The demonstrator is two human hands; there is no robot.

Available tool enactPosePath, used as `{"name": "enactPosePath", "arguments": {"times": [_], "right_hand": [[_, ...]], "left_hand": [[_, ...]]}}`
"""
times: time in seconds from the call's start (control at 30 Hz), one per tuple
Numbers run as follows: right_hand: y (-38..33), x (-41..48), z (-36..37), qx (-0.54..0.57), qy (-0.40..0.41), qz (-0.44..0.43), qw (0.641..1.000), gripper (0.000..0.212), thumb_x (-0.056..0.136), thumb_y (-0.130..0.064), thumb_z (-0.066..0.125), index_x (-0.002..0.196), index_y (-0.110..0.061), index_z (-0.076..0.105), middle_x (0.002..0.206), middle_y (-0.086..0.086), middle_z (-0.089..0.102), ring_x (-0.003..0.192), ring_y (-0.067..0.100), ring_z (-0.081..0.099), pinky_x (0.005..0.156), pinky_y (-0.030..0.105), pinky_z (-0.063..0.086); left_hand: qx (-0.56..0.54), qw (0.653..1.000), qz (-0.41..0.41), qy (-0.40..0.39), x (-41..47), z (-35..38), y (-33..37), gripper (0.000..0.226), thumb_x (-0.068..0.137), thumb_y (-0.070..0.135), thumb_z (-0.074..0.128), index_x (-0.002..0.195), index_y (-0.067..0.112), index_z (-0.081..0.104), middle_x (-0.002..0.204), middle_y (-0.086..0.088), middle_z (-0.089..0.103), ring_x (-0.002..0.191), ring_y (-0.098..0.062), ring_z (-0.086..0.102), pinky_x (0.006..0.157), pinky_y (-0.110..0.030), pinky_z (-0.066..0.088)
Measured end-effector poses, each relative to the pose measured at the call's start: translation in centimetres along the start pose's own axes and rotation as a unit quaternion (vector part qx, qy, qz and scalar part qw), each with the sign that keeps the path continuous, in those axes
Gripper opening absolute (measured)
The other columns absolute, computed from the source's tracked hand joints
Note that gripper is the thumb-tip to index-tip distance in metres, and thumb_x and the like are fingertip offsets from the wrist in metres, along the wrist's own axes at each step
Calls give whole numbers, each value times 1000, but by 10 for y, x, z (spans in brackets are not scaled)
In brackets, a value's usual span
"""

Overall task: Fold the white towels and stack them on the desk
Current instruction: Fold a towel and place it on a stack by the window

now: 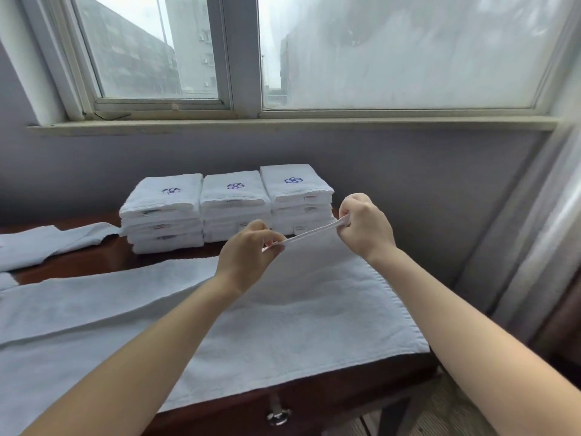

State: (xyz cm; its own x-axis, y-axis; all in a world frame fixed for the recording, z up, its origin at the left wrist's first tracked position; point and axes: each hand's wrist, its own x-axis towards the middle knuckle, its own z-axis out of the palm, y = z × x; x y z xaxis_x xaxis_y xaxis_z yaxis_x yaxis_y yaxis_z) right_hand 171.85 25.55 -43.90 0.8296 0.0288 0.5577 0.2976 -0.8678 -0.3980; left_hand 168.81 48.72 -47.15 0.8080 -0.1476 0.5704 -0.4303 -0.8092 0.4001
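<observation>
A long white towel (298, 309) lies spread along the dark wooden desk (314, 401). Its far right end is lifted off the desk. My left hand (248, 256) pinches one corner of that raised edge, and my right hand (364, 228) grips the other corner, with the edge stretched taut between them. Behind my hands, against the wall, stand three stacks of folded white towels: a left stack (163, 212), a middle stack (234, 206) and a right stack (297, 193), each topped by a blue flower emblem.
Another unfolded white towel (47, 243) lies at the desk's far left. A metal drawer handle (276, 415) sits on the desk's front. A window sill (283, 124) runs above, and a curtain (534, 247) hangs at the right.
</observation>
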Motion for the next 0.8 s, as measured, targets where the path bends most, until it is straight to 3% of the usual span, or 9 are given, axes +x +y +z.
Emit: {"name": "enactPosePath", "arguments": {"times": [0.13, 0.27, 0.37, 0.43, 0.53, 0.6, 0.67, 0.73, 0.8], "right_hand": [[4, -28, -8, -112, -63, 33, 991, 10, 85, -8, 52, 89, -14, 59, 108, 1, 49, 75, 28, 55, 58, 27, 36], [0, -44, -22, -282, -271, 84, 917, 27, 84, -14, 59, 111, -18, 62, 116, 5, 41, 98, 25, 51, 69, 32, 41], [-7, -40, -28, -231, -276, 75, 930, 37, 84, -14, 56, 120, -24, 61, 126, 3, 41, 113, 25, 48, 77, 35, 43], [-13, -37, -20, -139, -275, 52, 950, 45, 88, -16, 51, 130, -30, 57, 139, -3, 44, 126, 20, 45, 95, 38, 45], [-23, -46, 15, -60, -313, 50, 947, 53, 95, -17, 41, 147, -26, 40, 152, -3, 40, 140, 19, 37, 113, 41, 33], [-22, -54, 44, -76, -327, 49, 941, 49, 100, -25, 34, 149, -23, 35, 155, 2, 35, 143, 27, 30, 117, 47, 24], [-16, -56, 64, -114, -326, 55, 937, 50, 102, -38, 24, 151, -28, 27, 161, 1, 19, 148, 34, 12, 117, 59, 4], [-5, -50, 74, -122, -320, 67, 937, 54, 101, -48, 18, 154, -37, 15, 165, -4, 3, 150, 34, -1, 114, 63, -8], [6, -41, 80, -128, -318, 58, 938, 56, 100, -53, 16, 154, -42, 10, 165, -5, -1, 151, 32, -4, 115, 61, -11]], "left_hand": [[1, 996, 21, -86, -17, 10, -1, 11, 87, 33, 72, 98, 36, 74, 84, 16, 54, 64, 3, 49, 64, -25, 41], [31, 976, 30, -214, -26, 19, 1, 19, 91, 49, 61, 98, 38, 74, 85, 18, 59, 69, 0, 50, 65, -26, 41], [7, 986, -12, -168, -22, 19, 2, 25, 95, 49, 54, 98, 33, 73, 88, 19, 63, 75, -1, 52, 67, -27, 44], [4, 992, -15, -128, -19, 19, 0, 16, 95, 38, 57, 102, 34, 72, 91, 19, 60, 81, -2, 53, 72, -29, 46], [41, 990, 6, -136, -17, 23, -6, 25, 94, 31, 59, 117, 32, 67, 115, 13, 60, 109, -10, 55, 89, -31, 46], [79, 980, 0, -180, -18, 31, -8, 39, 96, 35, 55, 134, 29, 57, 141, 5, 51, 133, -17, 43, 108, -36, 36], [122, 961, -30, -246, -19, 42, -9, 50, 101, 43, 41, 149, 30, 38, 160, 0, 27, 149, -21, 18, 121, -44, 13], [159, 941, -58, -292, -17, 51, -10, 56, 102, 51, 27, 155, 36, 19, 165, 1, 5, 152, -19, -1, 120, -51, -5], [172, 933, -68, -307, -10, 59, -10, 58, 101, 55, 21, 155, 38, 11, 165, 1, -2, 152, -20, -7, 118, -55, -10]]}}
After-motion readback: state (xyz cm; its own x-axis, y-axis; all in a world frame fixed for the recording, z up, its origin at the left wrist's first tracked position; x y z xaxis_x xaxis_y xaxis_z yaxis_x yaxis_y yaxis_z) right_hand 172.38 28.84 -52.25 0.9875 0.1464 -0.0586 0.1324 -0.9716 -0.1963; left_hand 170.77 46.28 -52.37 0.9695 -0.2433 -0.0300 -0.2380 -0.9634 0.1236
